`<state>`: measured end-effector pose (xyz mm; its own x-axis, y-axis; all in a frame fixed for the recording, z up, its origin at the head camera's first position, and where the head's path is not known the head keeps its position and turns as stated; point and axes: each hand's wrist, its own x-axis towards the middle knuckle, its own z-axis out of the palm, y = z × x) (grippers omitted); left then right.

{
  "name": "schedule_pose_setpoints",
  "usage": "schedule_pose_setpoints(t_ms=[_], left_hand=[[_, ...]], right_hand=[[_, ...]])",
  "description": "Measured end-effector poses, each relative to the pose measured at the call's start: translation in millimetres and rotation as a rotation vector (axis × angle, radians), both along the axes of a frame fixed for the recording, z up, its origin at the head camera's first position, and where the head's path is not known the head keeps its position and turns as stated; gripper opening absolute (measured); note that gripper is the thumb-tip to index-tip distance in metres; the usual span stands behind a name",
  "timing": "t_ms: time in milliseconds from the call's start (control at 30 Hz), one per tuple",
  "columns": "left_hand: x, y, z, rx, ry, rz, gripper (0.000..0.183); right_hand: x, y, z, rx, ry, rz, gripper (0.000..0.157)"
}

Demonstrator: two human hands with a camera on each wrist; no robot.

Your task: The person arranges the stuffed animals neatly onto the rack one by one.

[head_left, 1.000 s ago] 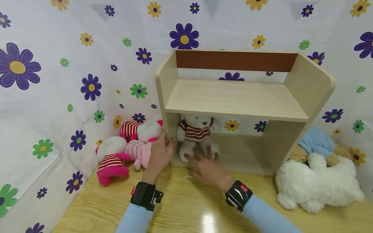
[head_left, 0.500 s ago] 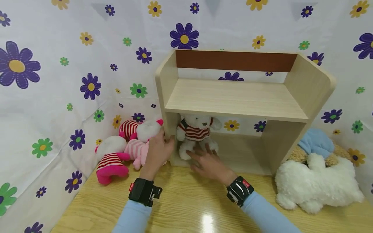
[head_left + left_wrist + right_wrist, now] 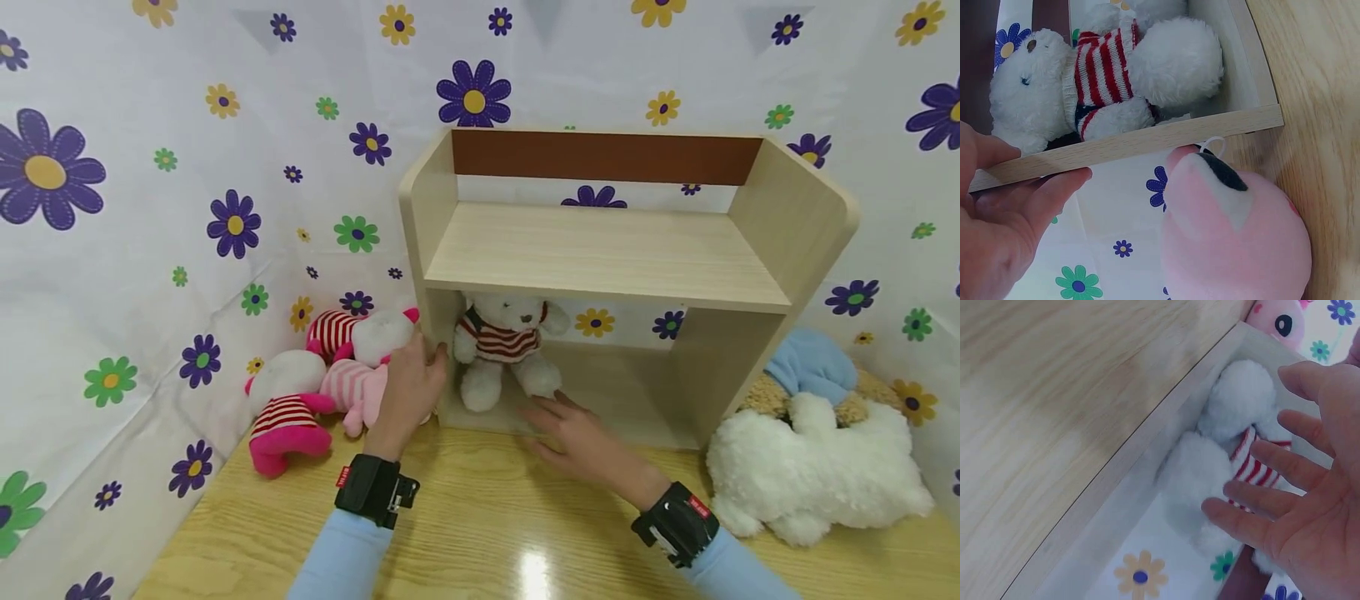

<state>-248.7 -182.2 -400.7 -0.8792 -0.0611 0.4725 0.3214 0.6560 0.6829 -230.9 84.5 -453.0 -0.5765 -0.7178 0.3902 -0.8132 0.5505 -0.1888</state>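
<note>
A white stuffed dog (image 3: 508, 343) in a red-and-white striped sweater sits upright in the lower left of a small wooden shelf unit (image 3: 600, 250). My left hand (image 3: 408, 387) holds the unit's left side panel. In the left wrist view, thumb and fingers pinch that panel's edge (image 3: 1129, 145) from both sides. Beside the dog's foot, at the front of the lower shelf, my right hand (image 3: 588, 437) is spread with nothing held. The right wrist view shows its relaxed fingers (image 3: 1300, 464) in front of the dog's legs (image 3: 1200, 472).
Left of the unit lie several pink-and-white plush toys (image 3: 288, 412), close to my left hand. On the right, a fluffy white plush (image 3: 817, 471) lies before a brown plush in blue (image 3: 813, 367). Flower-printed cloth (image 3: 150, 250) rises behind the wooden table (image 3: 480, 525).
My right hand has drawn back from between the dog's legs, moving right and toward me. The left hand stays on the side panel, and the dog keeps its seat.
</note>
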Motion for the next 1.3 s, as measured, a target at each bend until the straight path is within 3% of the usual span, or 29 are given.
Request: schedule_pose_setpoints(t_ms=[367,700,800,900,1000,1067,1233,1300], left_hand=[[-1.0,1,-3.1,-0.010,0.005,0.015,0.041],[0.7,1,-3.1,-0.014,-0.006,0.025,0.040],[0.7,1,-2.2,-0.007,-0.014,0.014,0.043],[0.3,1,-1.5,0.004,-0.015,0.007,0.045],[0.6,2,-1.0,0.013,-0.016,0.000,0.046],[0.9,2,-1.2,0.017,-0.019,-0.006,0.045],[0.9,2,-1.7,0.005,-0.025,0.002,0.044],[0.7,2,-1.6,0.001,-0.028,0.010,0.043]], right_hand=[[34.8,68,6.9,0.042,-0.033,-0.132,0.031],[55.7,108,11.8,-0.009,-0.037,-0.265,0.028],[61.5,118,10.5,-0.048,0.008,-0.287,0.028],[64.8,128,9.7,-0.119,0.132,-0.279,0.018],[65.5,141,11.5,-0.188,0.276,-0.268,0.043],[67.2,152,14.9,-0.222,0.325,-0.287,0.059],[75.4,185,24.0,-0.276,0.353,-0.437,0.024],[79.5,197,26.2,-0.276,0.369,-0.523,0.019]])
